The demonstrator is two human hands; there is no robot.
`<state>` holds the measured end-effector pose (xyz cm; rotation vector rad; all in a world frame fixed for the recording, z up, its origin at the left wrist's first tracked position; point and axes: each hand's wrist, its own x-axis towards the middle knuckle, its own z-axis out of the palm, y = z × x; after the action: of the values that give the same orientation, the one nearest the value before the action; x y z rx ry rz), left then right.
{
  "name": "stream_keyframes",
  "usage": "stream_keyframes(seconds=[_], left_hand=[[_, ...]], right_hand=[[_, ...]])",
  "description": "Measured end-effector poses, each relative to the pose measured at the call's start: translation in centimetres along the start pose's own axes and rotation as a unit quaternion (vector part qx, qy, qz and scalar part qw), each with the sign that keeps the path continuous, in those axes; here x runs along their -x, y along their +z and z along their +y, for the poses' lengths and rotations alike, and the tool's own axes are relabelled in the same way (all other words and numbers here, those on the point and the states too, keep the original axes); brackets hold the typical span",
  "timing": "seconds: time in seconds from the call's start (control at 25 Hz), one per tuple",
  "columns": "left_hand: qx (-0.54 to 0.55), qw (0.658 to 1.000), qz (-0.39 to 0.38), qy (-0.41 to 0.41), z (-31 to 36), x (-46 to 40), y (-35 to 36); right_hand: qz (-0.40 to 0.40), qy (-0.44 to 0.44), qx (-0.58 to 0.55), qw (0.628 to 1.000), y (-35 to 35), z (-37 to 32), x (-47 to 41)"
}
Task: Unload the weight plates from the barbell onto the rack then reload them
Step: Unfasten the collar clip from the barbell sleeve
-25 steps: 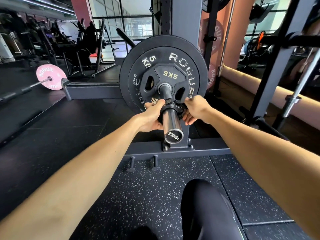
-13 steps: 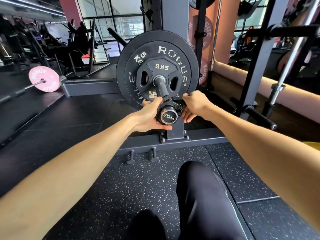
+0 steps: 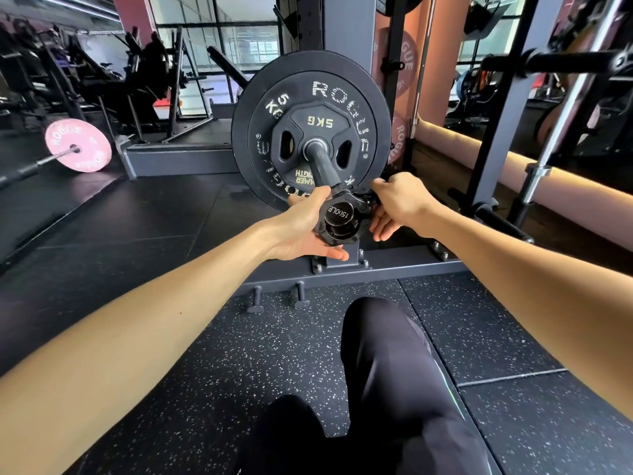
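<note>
At barbell sleeve [image 3: 320, 166] tip: left hand [image 3: 303, 228] and right hand [image 3: 399, 204] both grip black collar [image 3: 342, 217], outside weight plates [image 3: 310, 132].

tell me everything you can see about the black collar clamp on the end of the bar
The black collar clamp, seemingly hard plastic with a lobed outline, sits around the very tip of the steel barbell sleeve, whose end cap reads 1500LB. It is well clear of the small black 5KG plate, near sliding off. The left hand cups it from below and the side; the right hand grips its lever side. Whether the latch is open is unclear.
</note>
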<state>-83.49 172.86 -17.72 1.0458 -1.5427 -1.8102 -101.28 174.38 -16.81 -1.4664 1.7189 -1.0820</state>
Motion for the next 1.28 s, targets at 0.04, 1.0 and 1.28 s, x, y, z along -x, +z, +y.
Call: stream_keyframes(seconds=[0.04, 1.0, 1.28], left_hand=[[-0.007, 1.0, -0.009, -0.002, 0.0, 0.3, 0.1], [-0.162, 0.955, 0.23, 0.091, 7.0, 5.1, -20.1], [-0.249, 0.902, 0.342, 0.09, 10.5, -0.6, -32.8]], right_hand=[[0.008, -0.004, 0.003, 1.0, 0.0, -0.1, 0.3], [-0.198, -0.144, -0.024, 0.969, 12.1, -13.8, -8.7], [-0.173, -0.21, 0.072, 0.96, 20.5, -19.7, -21.9]])
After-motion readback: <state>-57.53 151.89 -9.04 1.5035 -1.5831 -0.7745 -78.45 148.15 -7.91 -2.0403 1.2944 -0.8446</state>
